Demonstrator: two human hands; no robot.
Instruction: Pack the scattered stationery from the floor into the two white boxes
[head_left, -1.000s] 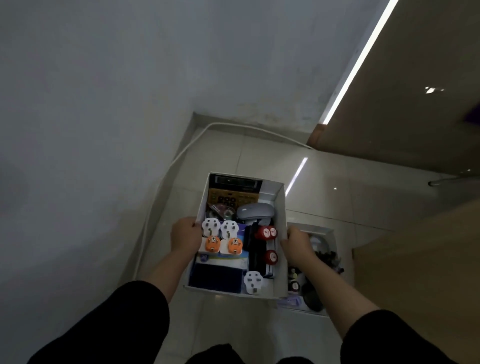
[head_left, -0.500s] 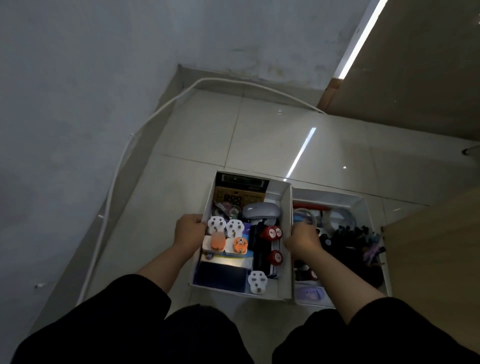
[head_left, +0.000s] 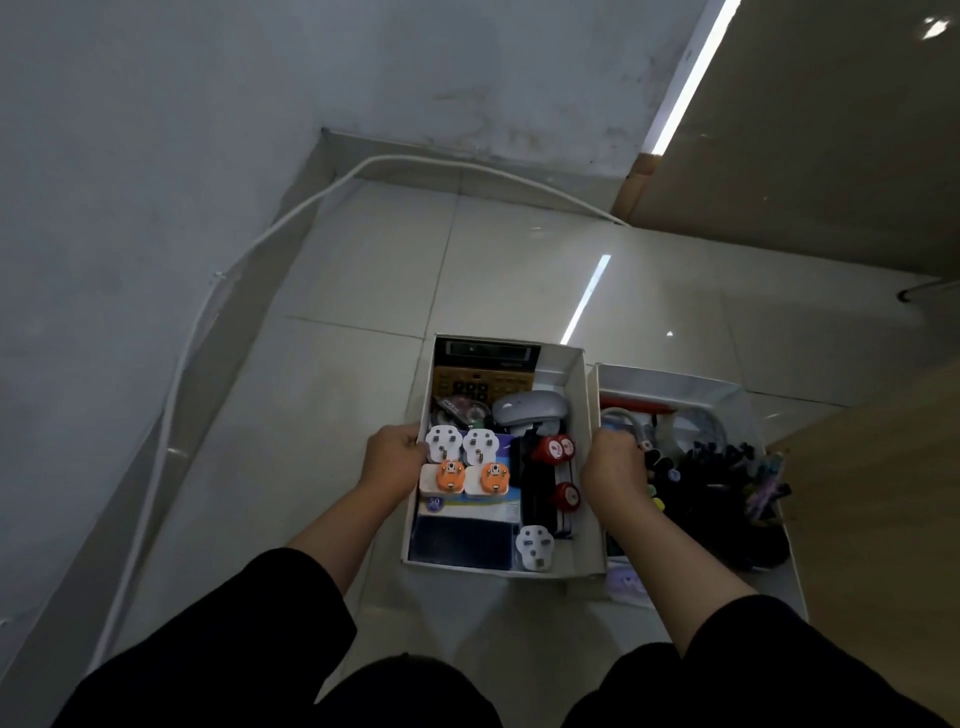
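The full box (head_left: 579, 395) sits between my two hands, just above the floor (head_left: 363, 291) or on it; I cannot tell which. Its long side points away from me. My left hand (head_left: 392, 457) grips the left wall. My right hand (head_left: 613, 467) grips the right wall. The other box (head_left: 727, 387) lies just beside it, on the right, so I think this one goes down next to it.

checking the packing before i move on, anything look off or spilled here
Nothing spilled. The left box, gripped by the left hand and right hand, is full. One oddity: a pale purple item sits at the right box's near end.
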